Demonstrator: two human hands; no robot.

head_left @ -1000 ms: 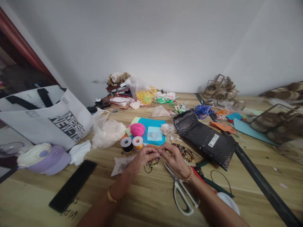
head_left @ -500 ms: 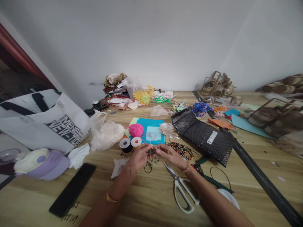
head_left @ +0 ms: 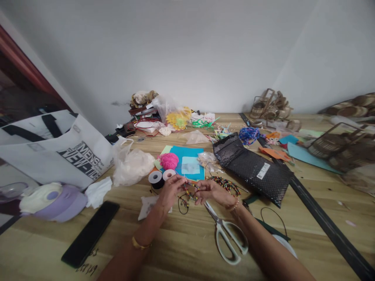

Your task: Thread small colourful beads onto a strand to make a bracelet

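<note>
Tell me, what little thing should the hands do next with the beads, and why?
Probably pull the beaded string gently taut. The left hand and right hand each pinch part of it above the table, and its dark cord sags in a loop between them.

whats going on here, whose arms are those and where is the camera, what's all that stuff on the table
The camera sits on a person's head and looks forward and down, so the two bare arms are that person's own. There is no machine. The left hand and right hand meet over a wooden table and pinch a beaded string of many colours between them. Close by lie white-handled scissors, two thread spools, a pink yarn ball, a blue sheet and a black padded envelope. A black phone lies to the left.
</note>
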